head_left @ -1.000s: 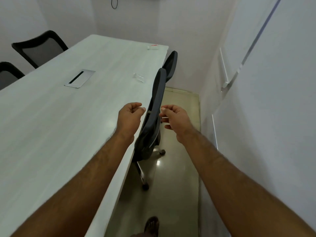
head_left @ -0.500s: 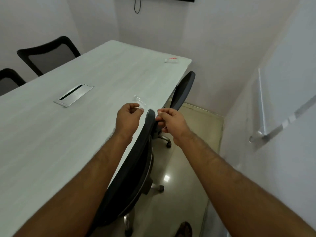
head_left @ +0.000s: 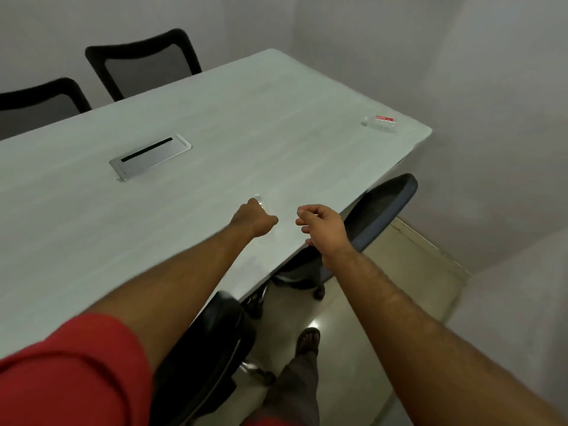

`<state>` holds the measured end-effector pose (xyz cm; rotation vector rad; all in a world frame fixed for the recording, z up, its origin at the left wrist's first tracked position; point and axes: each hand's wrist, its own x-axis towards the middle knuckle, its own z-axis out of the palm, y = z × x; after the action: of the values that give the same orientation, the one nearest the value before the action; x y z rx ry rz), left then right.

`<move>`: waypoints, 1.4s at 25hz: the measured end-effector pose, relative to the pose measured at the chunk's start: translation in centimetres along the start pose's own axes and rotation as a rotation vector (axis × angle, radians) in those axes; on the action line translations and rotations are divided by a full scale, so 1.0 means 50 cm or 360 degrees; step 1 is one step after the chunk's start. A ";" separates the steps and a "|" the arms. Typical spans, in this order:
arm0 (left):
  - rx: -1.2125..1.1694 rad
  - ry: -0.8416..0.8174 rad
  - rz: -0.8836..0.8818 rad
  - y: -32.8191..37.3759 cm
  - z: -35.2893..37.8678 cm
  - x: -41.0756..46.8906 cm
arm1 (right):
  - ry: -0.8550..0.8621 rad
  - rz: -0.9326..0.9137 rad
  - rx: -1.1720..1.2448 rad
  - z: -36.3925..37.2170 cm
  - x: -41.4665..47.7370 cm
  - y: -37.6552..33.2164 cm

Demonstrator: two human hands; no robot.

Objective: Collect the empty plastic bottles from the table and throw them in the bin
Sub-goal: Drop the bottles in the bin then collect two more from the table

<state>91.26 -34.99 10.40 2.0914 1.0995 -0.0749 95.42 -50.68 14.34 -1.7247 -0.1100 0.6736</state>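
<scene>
Illumination is dim, soft and even. A glare patch is reflected on the floor (head_left: 319, 318). Motion blur is seen throughout; straight lines are bowed near the edges.

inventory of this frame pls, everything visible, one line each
table: 1, pale grey-white, fills the left and centre
cable hatch: 1, silver with a black slot, set into the table top
near bottle: 1, clear, on the table at the left hand, mostly hidden
far bottle: 1, clear with a red label, lying near the far right corner
chairs: 4, black, two beyond the table, two on the near right side
floor: beige, glossy
left hand: closed over the near bottle, contact unclear
right hand: fingers loosely curled, holding nothing
</scene>
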 end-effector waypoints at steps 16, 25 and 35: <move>-0.0505 0.0383 -0.0324 0.379 0.289 0.357 | -0.0500 0.0157 -0.0222 -0.266 0.639 -0.138; -0.0694 0.0362 -0.0516 0.773 0.488 0.551 | -0.0500 0.0115 -0.0443 -0.630 1.024 -0.219; -0.0454 0.0567 -0.0577 0.837 0.540 0.844 | -0.0469 -0.0240 -0.0929 -0.606 1.350 -0.214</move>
<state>155.67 -37.95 0.31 1.6692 1.5937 0.2749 169.00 -45.62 2.20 -2.1282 -0.6926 0.8320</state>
